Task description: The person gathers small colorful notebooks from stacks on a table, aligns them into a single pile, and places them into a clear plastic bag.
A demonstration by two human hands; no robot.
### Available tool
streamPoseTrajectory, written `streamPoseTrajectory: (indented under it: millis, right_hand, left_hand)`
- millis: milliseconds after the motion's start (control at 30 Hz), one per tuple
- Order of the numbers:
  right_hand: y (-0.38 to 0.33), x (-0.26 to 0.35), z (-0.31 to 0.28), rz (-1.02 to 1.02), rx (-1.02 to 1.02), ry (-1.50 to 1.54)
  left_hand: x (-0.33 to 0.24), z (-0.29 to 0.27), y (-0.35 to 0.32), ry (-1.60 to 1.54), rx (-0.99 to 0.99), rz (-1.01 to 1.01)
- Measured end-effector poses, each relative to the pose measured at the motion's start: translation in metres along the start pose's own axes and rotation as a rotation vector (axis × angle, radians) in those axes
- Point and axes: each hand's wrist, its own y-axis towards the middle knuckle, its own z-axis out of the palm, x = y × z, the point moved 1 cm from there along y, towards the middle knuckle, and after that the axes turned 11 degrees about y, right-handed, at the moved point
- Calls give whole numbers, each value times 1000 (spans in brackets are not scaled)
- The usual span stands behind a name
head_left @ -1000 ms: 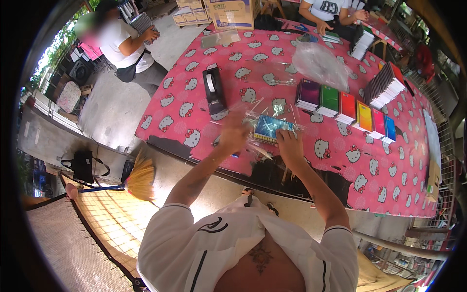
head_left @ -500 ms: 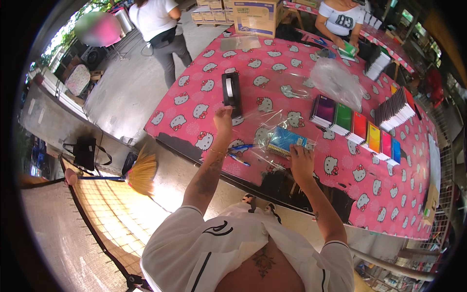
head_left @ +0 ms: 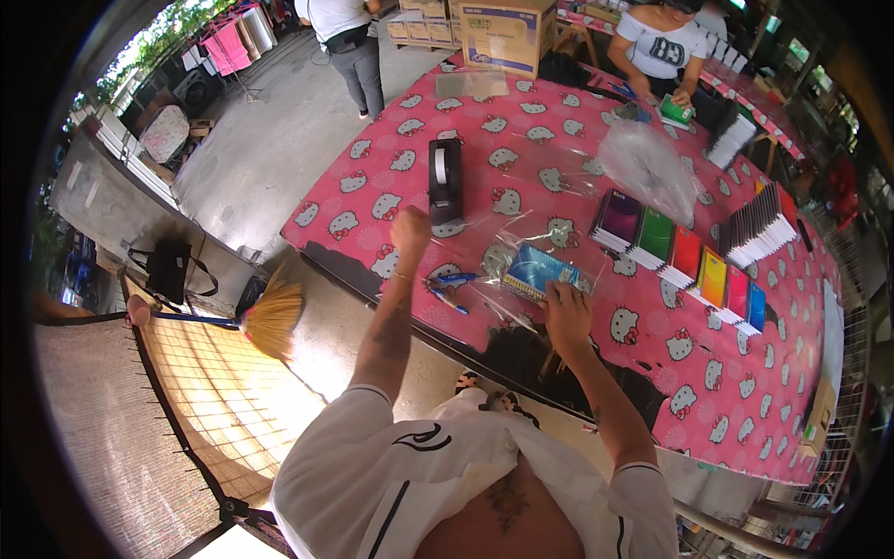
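My left hand (head_left: pixel 411 231) is closed, with its fingers curled, just off the near end of a black tape dispenser (head_left: pixel 445 182). Whatever it pinches, if anything, is too small to make out. The fingers of my right hand (head_left: pixel 568 312) rest flat over the right end of a blue spiral notebook (head_left: pixel 538 270). Clear plastic film (head_left: pixel 489 289) spreads around and under that notebook. Between my hands, near the table edge, lie two slim blue tools (head_left: pixel 451 279), perhaps pens or a cutter.
Rows of colourful notebooks (head_left: pixel 655 233) stand to the right, beside a crumpled plastic bag (head_left: pixel 645 163). A co-worker (head_left: pixel 661 56) handles a green notebook (head_left: pixel 676 110) across the pink patterned table (head_left: pixel 372 149). Cardboard box (head_left: pixel 507 35) at the far edge; broom (head_left: pixel 273 317) below left.
My left hand has drawn back from the tape dispenser, toward me and slightly left. My right hand stays on the notebook. The walking person at the back has moved farther off.
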Motion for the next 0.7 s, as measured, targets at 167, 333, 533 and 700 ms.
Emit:
streamPoseTrajectory:
  millis: [167,333,533,700]
  right_hand:
    - [-3,-4,-4,33,10,-6]
    - [0,-3,-2,1,-14,38]
    - [6,2,-19,6,-6,74]
    - [21,-6,-23,26,29,98]
  left_hand:
    - [-99,-55,-77,-563,183,549]
    - [-144,-12,-139,-205,455,605]
    - [-126,-11,-146,71,384,730]
    - [-85,-29,-208,50,311,929]
